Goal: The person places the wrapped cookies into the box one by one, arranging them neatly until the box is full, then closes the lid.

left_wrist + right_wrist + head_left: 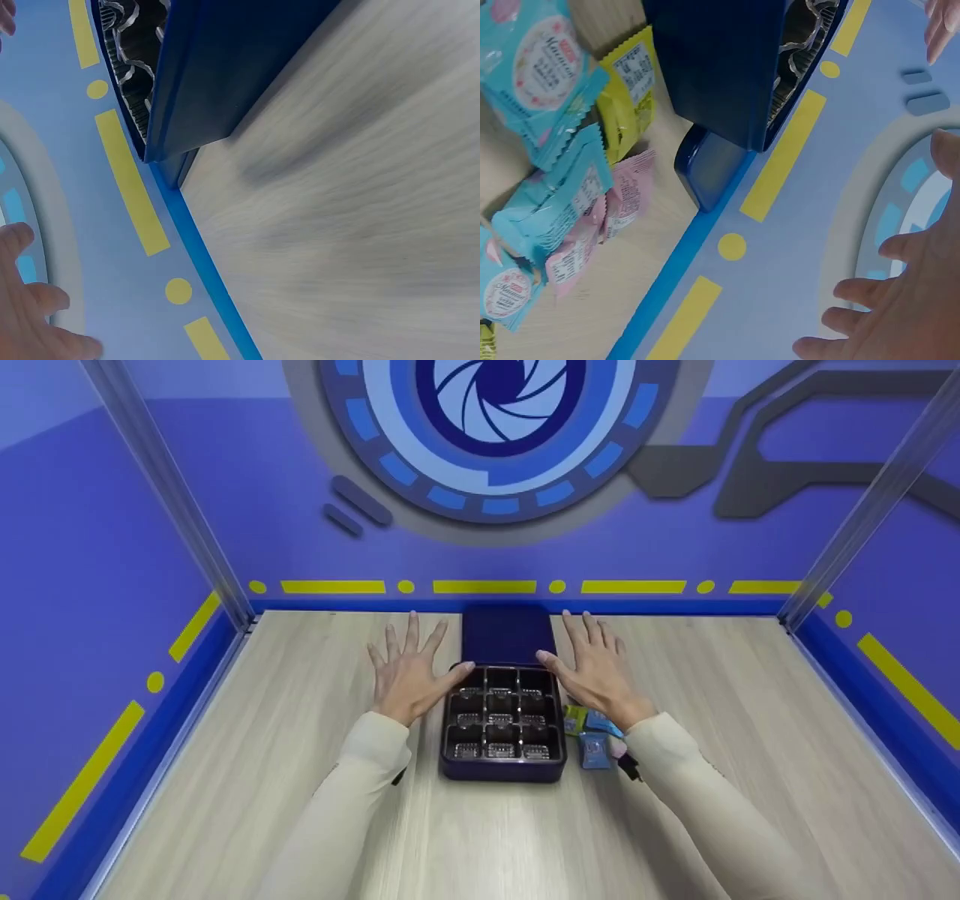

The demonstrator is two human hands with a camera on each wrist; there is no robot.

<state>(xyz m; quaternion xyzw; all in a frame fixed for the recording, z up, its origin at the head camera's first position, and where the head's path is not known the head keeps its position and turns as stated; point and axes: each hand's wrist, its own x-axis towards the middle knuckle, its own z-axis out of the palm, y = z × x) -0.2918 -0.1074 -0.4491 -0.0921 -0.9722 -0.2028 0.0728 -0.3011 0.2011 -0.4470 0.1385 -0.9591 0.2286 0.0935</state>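
A dark blue box (pixel 502 771) with a clear plastic insert divided into several compartments stands between my hands. Its compartments show nothing inside in the head view. Behind it lies a dark blue lid (pixel 507 634) against the back wall. My left hand (pixel 411 684) is held with fingers spread at the box's left, its thumb near the far left corner. My right hand (pixel 600 679) stretches out on the other side, thumb near the far right corner. Neither hand holds anything. Small wrapped sweets, blue (pixel 547 75), yellow (pixel 628 94) and pink (pixel 628 191), lie right of the box, partly beneath my right wrist.
A pale wood-grain table (pixel 300 660) carries everything. Blue printed panels with yellow dashes (pixel 484 586) rise at the back and both sides. Metal posts (pixel 877 502) stand at the back corners.
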